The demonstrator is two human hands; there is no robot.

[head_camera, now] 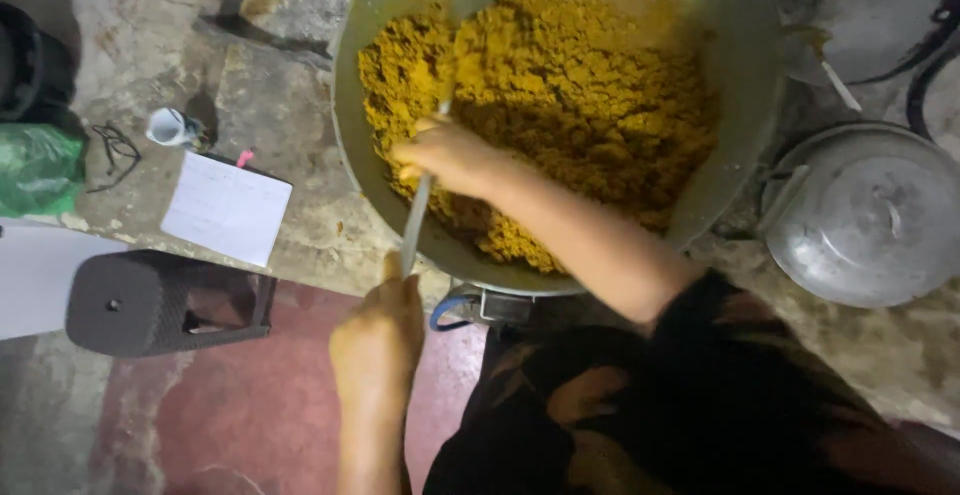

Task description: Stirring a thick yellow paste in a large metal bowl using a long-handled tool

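A very large metal pot (745,85) holds a thick, crumbly yellow-brown mixture (580,105). A long metal spatula (420,205) runs from the pot's near rim up into the mixture, its flat blade near the far left side. My left hand (378,340) is shut on the bottom end of the handle, just outside the rim. My right hand (450,158) grips the same handle higher up, above the mixture, with my forearm reaching in from the lower right.
A round metal lid (870,217) lies to the right of the pot. On the concrete ledge at left lie a sheet of paper (228,208), a small white cup (172,127), a green bag (38,168) and a dark stool (150,300) below.
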